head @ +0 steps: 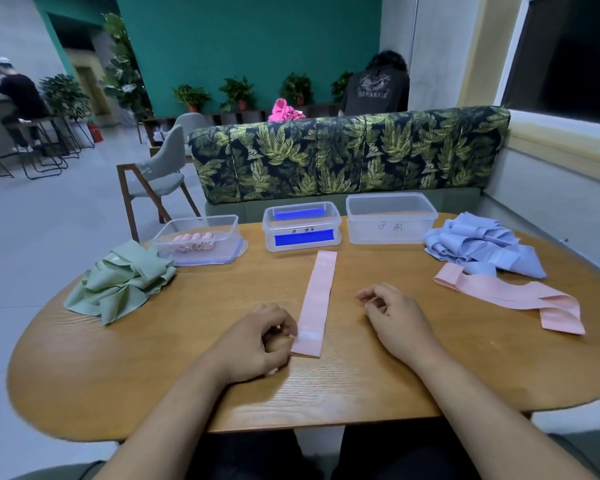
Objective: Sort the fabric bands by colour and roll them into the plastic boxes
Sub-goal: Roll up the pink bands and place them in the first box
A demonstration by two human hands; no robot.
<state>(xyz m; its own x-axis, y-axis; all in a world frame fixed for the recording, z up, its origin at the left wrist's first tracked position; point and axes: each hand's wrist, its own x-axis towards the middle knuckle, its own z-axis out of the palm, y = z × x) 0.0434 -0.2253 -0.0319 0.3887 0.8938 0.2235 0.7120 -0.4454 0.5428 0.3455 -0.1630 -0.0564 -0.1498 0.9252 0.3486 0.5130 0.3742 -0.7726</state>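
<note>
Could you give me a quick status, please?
Left hand curled at near end of pink band, grip unclear. Right hand open beside it. Band flat, unrolled; nothing on it.

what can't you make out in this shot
Head view:
- Whether the left hand pinches the pink band: its curled fingers hide the contact.
- Writing on the middle box and right box: too small, blurred.
- Number of pink rolls: blurred behind the left box wall.
</note>
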